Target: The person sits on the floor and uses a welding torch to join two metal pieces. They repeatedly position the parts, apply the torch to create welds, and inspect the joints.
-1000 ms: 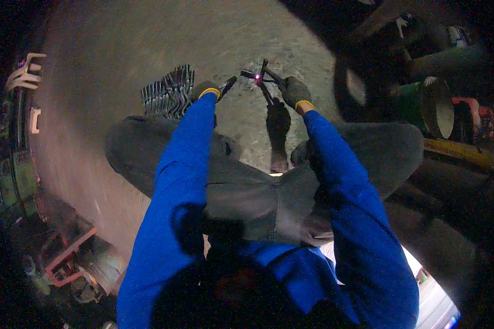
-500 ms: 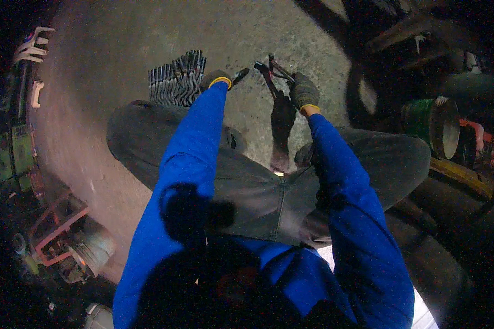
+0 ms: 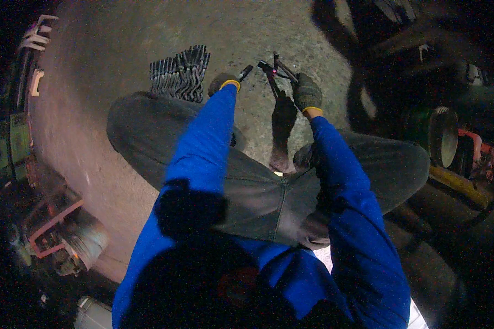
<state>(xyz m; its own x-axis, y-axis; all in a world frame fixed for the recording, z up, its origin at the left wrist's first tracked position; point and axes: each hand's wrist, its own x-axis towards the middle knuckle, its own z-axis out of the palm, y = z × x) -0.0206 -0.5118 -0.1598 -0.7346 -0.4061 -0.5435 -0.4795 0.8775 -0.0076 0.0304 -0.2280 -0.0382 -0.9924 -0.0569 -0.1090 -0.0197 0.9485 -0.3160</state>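
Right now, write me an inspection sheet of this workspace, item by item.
Surface: bare grey concrete floor, dimly lit.
Job's things: a thin dark metal tool or wire piece held out in front; its kind is too small to tell.
Clutter: a row of dark bent metal pieces lying on the floor left of the hands.
Grippers: left hand and right hand, both gloved with yellow cuffs, each gripping an end of the metal piece.
Cables: nothing seen.
Surroundings: green drum on the right; red metal frame at lower left.
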